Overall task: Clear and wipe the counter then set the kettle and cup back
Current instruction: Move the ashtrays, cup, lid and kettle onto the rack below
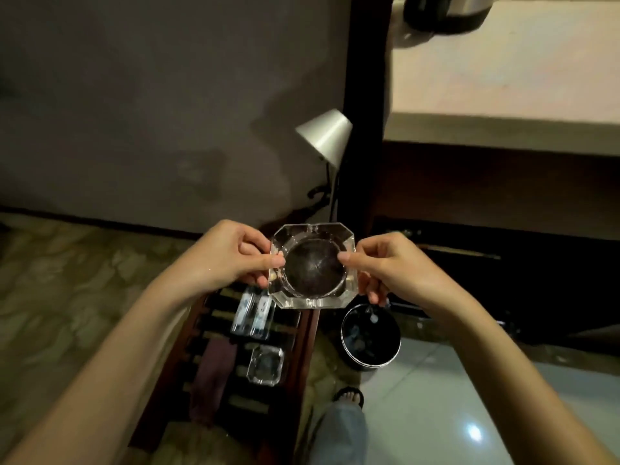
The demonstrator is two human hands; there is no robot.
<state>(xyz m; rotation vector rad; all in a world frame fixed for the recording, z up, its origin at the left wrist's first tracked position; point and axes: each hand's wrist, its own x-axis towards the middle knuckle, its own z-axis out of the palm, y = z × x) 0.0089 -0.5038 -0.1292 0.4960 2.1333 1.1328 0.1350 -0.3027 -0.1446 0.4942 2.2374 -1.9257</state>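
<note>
A clear square glass ashtray (313, 265) with cut corners is held in the air at the middle of the view. My left hand (231, 255) pinches its left edge, thumb on top. My right hand (391, 263) pinches its right edge the same way. The pale counter (503, 65) lies at the upper right, and the dark base of the kettle (446, 11) stands at its far left corner, cut off by the frame's top. No cup is in view.
Below my hands a slatted wooden rack (295, 350) holds two clear bottles (253, 313), a smaller glass ashtray (265, 365) and a purple cloth (213, 377). A round black bin (370, 337) stands on the floor to its right. A grey lamp (327, 135) stands by the wall.
</note>
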